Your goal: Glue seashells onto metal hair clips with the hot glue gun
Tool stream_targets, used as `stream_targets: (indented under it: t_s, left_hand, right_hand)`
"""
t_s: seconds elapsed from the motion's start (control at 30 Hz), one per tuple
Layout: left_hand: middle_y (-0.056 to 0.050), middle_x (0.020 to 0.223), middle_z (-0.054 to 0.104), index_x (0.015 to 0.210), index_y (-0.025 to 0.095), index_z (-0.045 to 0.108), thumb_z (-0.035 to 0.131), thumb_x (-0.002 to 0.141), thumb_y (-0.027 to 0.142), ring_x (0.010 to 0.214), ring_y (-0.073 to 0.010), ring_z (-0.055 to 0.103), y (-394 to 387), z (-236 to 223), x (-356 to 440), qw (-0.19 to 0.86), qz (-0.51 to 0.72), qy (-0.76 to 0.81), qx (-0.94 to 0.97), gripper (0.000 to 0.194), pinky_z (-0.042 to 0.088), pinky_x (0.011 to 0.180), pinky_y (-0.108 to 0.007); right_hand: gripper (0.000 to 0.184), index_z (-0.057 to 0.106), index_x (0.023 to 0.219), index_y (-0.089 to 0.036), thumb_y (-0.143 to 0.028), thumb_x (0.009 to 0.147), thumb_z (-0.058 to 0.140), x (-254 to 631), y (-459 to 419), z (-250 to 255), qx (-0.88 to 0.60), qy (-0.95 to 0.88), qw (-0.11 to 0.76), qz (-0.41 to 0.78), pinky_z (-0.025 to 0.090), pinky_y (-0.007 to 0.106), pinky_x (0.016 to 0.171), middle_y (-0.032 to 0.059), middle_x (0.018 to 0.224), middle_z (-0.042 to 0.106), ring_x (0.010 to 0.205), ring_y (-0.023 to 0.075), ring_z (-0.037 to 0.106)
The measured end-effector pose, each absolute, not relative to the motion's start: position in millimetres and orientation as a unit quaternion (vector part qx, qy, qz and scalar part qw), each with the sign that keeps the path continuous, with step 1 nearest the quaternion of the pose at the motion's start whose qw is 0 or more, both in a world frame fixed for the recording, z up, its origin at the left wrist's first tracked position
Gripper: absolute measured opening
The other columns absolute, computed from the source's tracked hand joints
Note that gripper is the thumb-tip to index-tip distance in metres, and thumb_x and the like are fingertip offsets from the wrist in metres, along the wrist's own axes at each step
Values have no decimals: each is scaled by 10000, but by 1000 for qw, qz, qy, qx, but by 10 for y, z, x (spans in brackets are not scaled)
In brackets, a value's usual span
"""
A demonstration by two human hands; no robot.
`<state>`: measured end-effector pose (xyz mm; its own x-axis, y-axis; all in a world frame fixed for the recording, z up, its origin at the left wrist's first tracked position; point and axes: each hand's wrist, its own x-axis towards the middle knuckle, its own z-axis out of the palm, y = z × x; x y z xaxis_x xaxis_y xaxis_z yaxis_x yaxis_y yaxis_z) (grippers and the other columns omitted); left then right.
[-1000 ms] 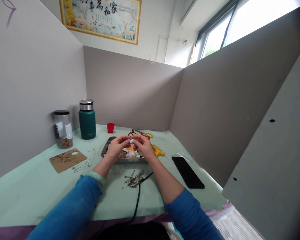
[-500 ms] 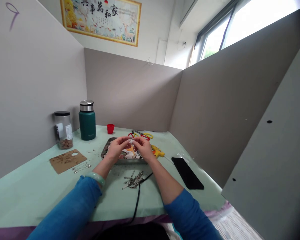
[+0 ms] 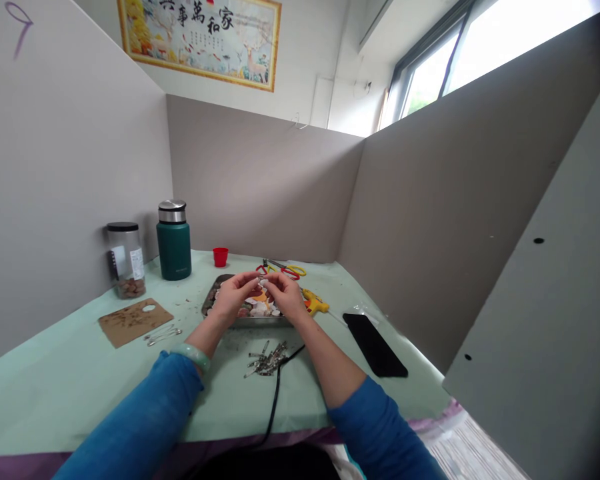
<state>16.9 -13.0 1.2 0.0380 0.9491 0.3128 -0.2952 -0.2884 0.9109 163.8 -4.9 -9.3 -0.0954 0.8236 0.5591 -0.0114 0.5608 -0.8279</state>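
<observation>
Over a metal tray (image 3: 245, 323) my left hand (image 3: 234, 295) and my right hand (image 3: 286, 297) meet at the fingertips. Both are closed in a pinch on a small whitish piece (image 3: 263, 282) between them; its kind is too small to make out. Below them the tray holds white, orange and reddish-brown pieces (image 3: 261, 308). Nearer me, a heap of small metal pins or clips (image 3: 269, 360) lies on the cloth. A yellow glue gun (image 3: 316, 303) rests just right of the tray, partly behind my right hand.
Left stand a green flask (image 3: 174, 243), a clear jar (image 3: 127, 263) and, farther back, a red cup (image 3: 221, 257). Brown cardboard (image 3: 135, 322) and safety pins (image 3: 164, 333) lie before them. Scissors (image 3: 293, 271) are behind the tray, a black phone (image 3: 375, 345) at right. A black cable (image 3: 275, 400) crosses the front.
Both hands stay over the tray with fingertips together; the whitish piece between them has shifted slightly. The view has moved a little.
</observation>
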Motion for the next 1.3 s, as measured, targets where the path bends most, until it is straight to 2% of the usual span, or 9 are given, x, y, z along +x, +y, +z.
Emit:
stream_targets:
  t_s: [0.43, 0.9, 1.13, 1.3]
  left_hand:
    - [-63, 769, 696, 914, 112, 701, 819, 563, 372, 669, -160, 640, -179, 50, 179, 512, 615, 316, 510, 452, 531, 725, -329]
    - [-53, 762, 684, 903, 137, 677, 824, 554, 378, 662, -170, 651, -218, 87, 190, 527, 609, 336, 489, 449, 520, 599, -269]
    - [-56, 774, 686, 928, 142, 665, 814, 578, 372, 671, -176, 660, -242, 103, 191, 537, 608, 338, 478, 445, 513, 545, -242]
    - [-61, 791, 690, 961, 132, 648, 809, 599, 344, 668, -168, 664, -261, 111, 190, 550, 604, 332, 472, 450, 511, 531, -221]
  right_hand:
    - [274, 646, 920, -187, -416, 770, 634, 1640, -18, -124, -308, -655, 595, 349, 487, 210, 497, -17, 671, 604, 526, 88, 537]
    - [280, 594, 966, -197, -379, 758, 635, 1614, -46, -110, -308, -640, 612, 346, 467, 203, 475, -16, 717, 605, 529, 89, 535]
    - [223, 534, 811, -199, -381, 752, 647, 1596, -83, -92, -308, -635, 626, 331, 443, 198, 464, -51, 594, 548, 488, 89, 523]
    - [241, 518, 815, -194, -367, 727, 661, 1581, -51, -107, -297, -619, 626, 370, 435, 192, 437, -56, 597, 564, 477, 87, 531]
